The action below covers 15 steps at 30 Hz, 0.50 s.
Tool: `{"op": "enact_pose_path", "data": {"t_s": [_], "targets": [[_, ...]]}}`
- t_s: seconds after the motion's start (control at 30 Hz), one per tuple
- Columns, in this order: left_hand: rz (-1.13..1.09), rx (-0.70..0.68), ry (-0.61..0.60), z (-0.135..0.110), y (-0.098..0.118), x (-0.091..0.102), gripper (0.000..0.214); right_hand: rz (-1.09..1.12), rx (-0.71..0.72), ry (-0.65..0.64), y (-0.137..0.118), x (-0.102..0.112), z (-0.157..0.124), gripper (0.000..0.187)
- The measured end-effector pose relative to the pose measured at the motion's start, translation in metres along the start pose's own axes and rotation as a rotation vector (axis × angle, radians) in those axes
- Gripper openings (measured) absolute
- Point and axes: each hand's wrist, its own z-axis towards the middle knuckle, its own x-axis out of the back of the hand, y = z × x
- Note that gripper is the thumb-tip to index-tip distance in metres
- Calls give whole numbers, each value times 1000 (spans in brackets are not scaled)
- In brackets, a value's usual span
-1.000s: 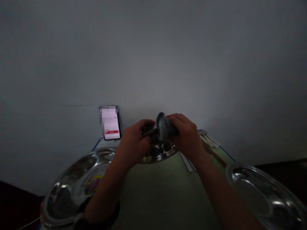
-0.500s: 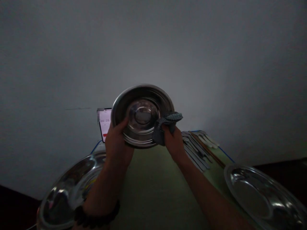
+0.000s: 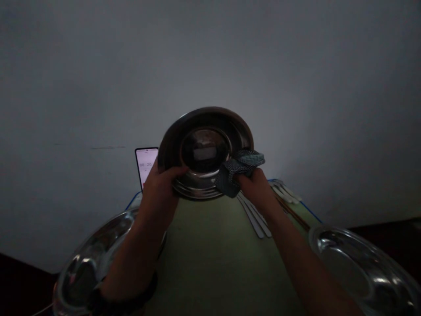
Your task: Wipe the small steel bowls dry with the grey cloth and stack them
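A round, shiny steel bowl (image 3: 205, 145) is held up above the table, its hollow inside turned toward me. My left hand (image 3: 161, 188) grips its lower left side, the thumb lying over the inner wall and the other fingers hidden behind. In my right hand (image 3: 255, 182) is a bunched grey-green cloth (image 3: 238, 171), pressed against the bowl's lower right rim. Some of the right fingers are hidden by the cloth.
The green table (image 3: 210, 263) has a large steel basin (image 3: 82, 263) at left and another steel basin (image 3: 355, 267) at right. Knives (image 3: 255, 219), chopsticks (image 3: 296, 215) and white-handled cutlery (image 3: 286, 193) lie at back right. A phone (image 3: 146, 164) stands at back left before the wall.
The bowl has shifted right and slightly up, and tilted somewhat. My right hand with the cloth has moved right along with it. More of the phone now shows.
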Motion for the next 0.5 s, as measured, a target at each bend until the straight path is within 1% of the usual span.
{"op": "enact_pose_path", "data": {"t_s": [0.03, 0.1, 0.2, 0.27, 0.33, 0.4, 0.5], "targets": [[-3, 4, -5, 0, 1, -3, 18, -34, 29, 14, 0, 4, 1, 19], [-76, 18, -31, 2, -1, -5, 30, -125, 103, 47, 0, 11, 2, 14], [-159, 7, -85, 3, -7, -1, 40, -224, 193, 100, -2, 16, 1, 11], [-114, 13, -129, 3, -9, 1, 40, -221, 212, 153, -7, 16, -1, 9], [-43, 41, -194, 1, -8, 2, 37, -186, 243, 218, -12, 14, -4, 16], [7, 64, -256, -1, -4, 2, 33, -166, 313, 268, -16, 11, -7, 24], [48, 74, -326, -3, -1, 3, 32, -185, 384, 306, -18, 6, -11, 22]]}}
